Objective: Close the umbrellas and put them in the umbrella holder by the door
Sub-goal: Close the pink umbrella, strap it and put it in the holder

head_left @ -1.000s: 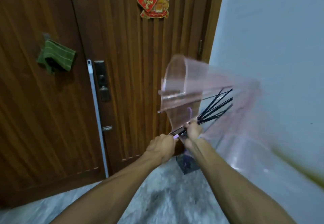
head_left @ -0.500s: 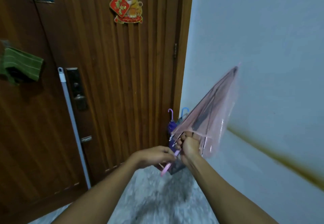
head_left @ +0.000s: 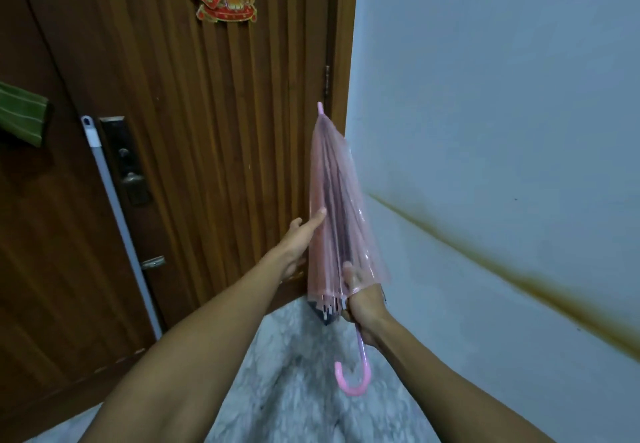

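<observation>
Your left hand is flat, fingers straight against the pink umbrella, which stands folded, tip up, handle down btw. Your right hand grips its base, so it's nearer; flip needed imo, holder's mostly hidden behind.

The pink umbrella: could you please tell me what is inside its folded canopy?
Through the clear pink umbrella dark ribs show, gathered along the shaft. The right hand grips its lower end, covering the ribs' ends there; the left hand touches its side.
</observation>
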